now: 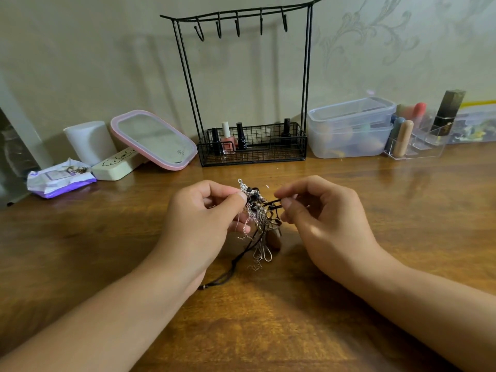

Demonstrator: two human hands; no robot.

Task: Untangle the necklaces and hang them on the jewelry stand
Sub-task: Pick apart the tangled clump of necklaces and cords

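Both hands meet at the middle of the frame over the tangle of necklaces (256,218), held just above the wooden surface (268,331). On the left hand (204,218) the grip is thumb against forefinger, pinching the silver chains and dark beads at the top of the clump. On the right hand (319,213) the grip is also pressed together, thumb and forefinger pinching a loop of black cord (273,203) that runs out of the tangle to the right. Silver chain loops hang down below the hands, and a brown pendant (274,238) dangles among them; more black cord trails down to the lower left and its end lies on the surface.

At the upper middle of the frame stands the jewelry stand (249,76), black wire, with five bare hooks along its top bar and a mesh basket at its foot holding nail polish bottles (228,138). Left of it lean a pink-rimmed mirror (154,139), a white cylinder (90,140) and a packet of wipes (60,178). To the right sit clear plastic boxes (349,127) and a clear organiser (418,140) with lipsticks
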